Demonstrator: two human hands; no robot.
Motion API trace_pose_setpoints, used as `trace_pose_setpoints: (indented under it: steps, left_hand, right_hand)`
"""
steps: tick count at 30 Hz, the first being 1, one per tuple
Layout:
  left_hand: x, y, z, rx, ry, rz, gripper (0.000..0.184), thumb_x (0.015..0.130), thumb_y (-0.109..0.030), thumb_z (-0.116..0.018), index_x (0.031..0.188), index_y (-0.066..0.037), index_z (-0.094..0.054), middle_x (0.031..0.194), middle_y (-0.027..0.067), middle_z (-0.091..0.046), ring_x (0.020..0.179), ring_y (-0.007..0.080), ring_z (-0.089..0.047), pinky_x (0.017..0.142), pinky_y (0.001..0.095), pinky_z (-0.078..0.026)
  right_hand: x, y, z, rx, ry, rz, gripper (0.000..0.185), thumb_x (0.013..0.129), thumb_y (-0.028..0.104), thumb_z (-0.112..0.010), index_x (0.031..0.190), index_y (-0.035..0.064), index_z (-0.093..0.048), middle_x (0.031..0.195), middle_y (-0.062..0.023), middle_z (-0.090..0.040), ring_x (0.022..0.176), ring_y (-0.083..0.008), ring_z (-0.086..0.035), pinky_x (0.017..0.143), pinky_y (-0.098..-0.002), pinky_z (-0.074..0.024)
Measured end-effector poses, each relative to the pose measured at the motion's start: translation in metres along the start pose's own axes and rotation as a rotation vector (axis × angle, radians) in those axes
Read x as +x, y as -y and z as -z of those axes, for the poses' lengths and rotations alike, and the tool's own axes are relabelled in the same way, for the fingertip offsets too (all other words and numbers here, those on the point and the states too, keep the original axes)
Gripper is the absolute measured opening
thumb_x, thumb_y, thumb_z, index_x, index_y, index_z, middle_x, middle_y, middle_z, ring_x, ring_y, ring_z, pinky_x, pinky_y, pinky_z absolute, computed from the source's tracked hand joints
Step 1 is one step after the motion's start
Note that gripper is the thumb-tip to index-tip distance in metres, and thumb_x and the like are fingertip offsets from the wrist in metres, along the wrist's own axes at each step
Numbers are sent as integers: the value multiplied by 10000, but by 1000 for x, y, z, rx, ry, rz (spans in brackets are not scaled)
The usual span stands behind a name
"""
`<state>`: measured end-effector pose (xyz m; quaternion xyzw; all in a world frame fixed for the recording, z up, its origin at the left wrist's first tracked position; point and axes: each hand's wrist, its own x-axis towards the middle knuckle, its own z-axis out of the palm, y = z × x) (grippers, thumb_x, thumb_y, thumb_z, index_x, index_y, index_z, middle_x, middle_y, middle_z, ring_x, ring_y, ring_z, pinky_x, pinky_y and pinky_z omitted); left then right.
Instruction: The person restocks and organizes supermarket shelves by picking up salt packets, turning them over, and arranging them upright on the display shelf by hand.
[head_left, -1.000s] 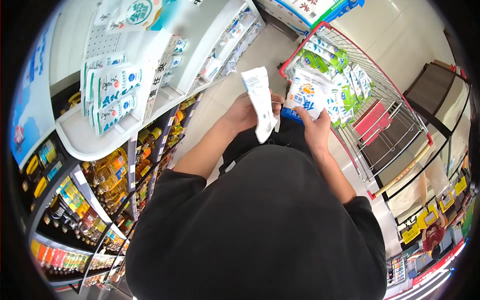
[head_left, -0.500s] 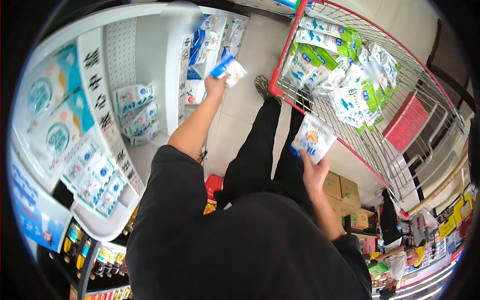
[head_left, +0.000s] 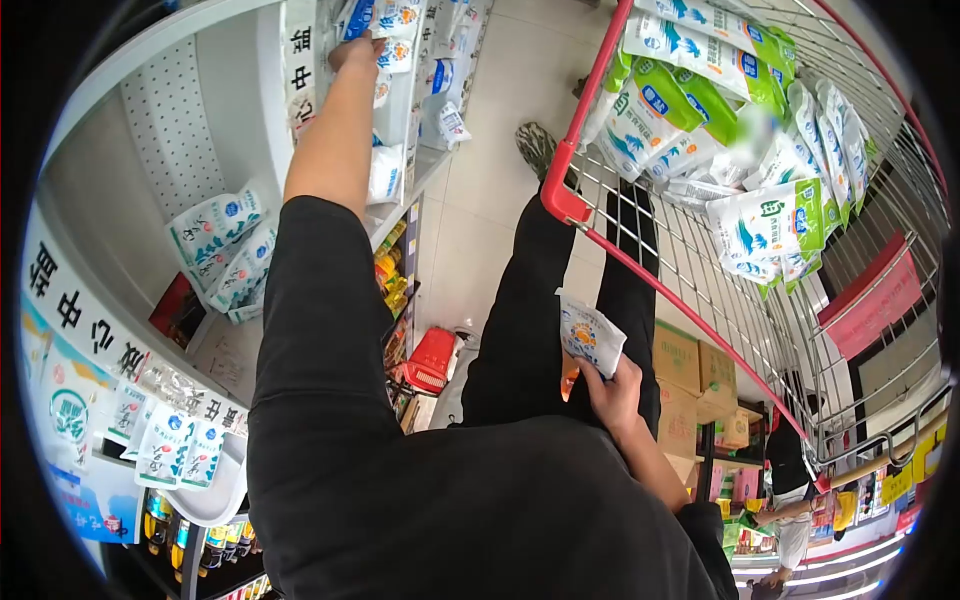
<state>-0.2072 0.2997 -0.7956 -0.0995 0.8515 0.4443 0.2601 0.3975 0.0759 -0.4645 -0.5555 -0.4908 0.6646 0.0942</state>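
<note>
My left hand (head_left: 360, 52) reaches into the white shelf unit at the top, its fingers closed on a blue-and-white salt packet (head_left: 354, 20). Beside it on the shelf stand white salt packets (head_left: 395, 54) with orange and blue print. Low in front of my legs, my right hand (head_left: 614, 396) grips a white salt packet (head_left: 592, 336) by its lower edge, the thumb across its front. At the upper right, a red-rimmed shopping cart (head_left: 690, 268) holds several green-and-white salt bags (head_left: 768, 225).
Left of my arm, white-and-teal bags (head_left: 225, 235) lean in a shelf bay. A red basket (head_left: 430, 360) sits on the floor near my leg. Cardboard boxes (head_left: 677, 362) are stacked under the cart. Another person (head_left: 795, 520) is at the lower right.
My left hand has moved up and left to the shelf with the blue-and-white packet. My right hand has lowered its packet toward my body and tilted it. The view has shifted.
</note>
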Motion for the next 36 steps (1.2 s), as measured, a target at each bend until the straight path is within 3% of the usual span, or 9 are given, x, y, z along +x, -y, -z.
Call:
trace_pose_setpoints:
  steps: [4, 5, 8, 14, 18, 20, 22, 28, 36]
  left_hand:
    - [-41, 3, 2, 273, -65, -88, 410, 954, -185, -791, 1019, 188, -634, 899, 180, -776, 665, 268, -762, 594, 368, -618]
    - [-15, 36, 17, 638, 66, -362, 446, 938, -293, -791, 911, 136, -670, 812, 161, -774, 676, 237, -766, 605, 369, -589]
    - [-143, 82, 52, 578, 36, -644, 350, 955, -291, -807, 901, 43, -718, 919, 170, -768, 809, 286, -706, 778, 407, -536]
    - [-413, 151, 201, 243, 62, -71, 68, 977, -76, -627, 1037, -48, -640, 945, 31, -620, 852, 140, -572, 779, 298, -471]
    - [-517, 101, 250, 121, 620, 112, 441, 911, 35, -574, 1352, 22, -554, 1298, 133, -635, 1121, 214, -661, 999, 342, -536]
    - [-533, 48, 240, -11, 1033, -7, 940, 884, -81, -732, 1659, 4, -207, 1612, 191, -423, 1476, 319, -490, 1205, 420, -433]
    - [-538, 20, 224, 45, 1185, -173, 1013, 892, -131, -779, 1667, 16, -142, 1645, 209, -357, 1502, 316, -452, 1217, 438, -418]
    - [-525, 6, 191, -368, 830, 405, 410, 1050, -60, -630, 1442, 37, -558, 1326, 115, -676, 1171, 201, -678, 987, 371, -563]
    - [-433, 8, 197, -287, 816, 266, 347, 1017, -90, -746, 1331, 9, -635, 1219, 97, -748, 1103, 162, -720, 966, 327, -574]
  right_hand:
    - [6, 3, -1, -1, 12, 24, 251, 927, -32, -779, 1167, -62, -710, 843, -153, -720, 595, -224, -694, 578, -347, -533]
    - [8, 5, -3, 43, 20, -4, 245, 934, -31, -776, 1167, -65, -708, 842, -148, -722, 543, -200, -670, 526, -337, -512]
    - [19, 12, -7, 32, 56, 21, 274, 932, -20, -782, 1190, -60, -699, 860, -154, -734, 520, -215, -667, 485, -350, -513]
    - [35, 45, -10, -77, 134, 239, 381, 864, -56, -784, 1232, -42, -687, 1126, -219, -745, 950, -404, -742, 796, -431, -618]
    - [46, 71, -19, -267, -73, 377, 660, 771, -120, -697, 1419, -8, -641, 1298, -237, -681, 1087, -409, -701, 887, -450, -607]
    - [52, 91, -19, -418, -96, 348, 748, 736, -123, -669, 1469, 23, -626, 1373, -224, -627, 1109, -398, -653, 876, -435, -595]
    - [56, 100, -24, -509, -93, 335, 691, 773, -33, -678, 1458, 56, -652, 1407, -208, -595, 1132, -382, -613, 904, -434, -561]
    - [57, 116, -37, -731, -145, 554, 481, 885, 118, -651, 1361, 89, -717, 1502, -204, -552, 1224, -385, -575, 1014, -465, -473]
    - [54, 116, -45, -307, 59, 505, 601, 851, 90, -766, 1440, 71, -648, 1516, -213, -563, 1370, -391, -568, 1125, -503, -451]
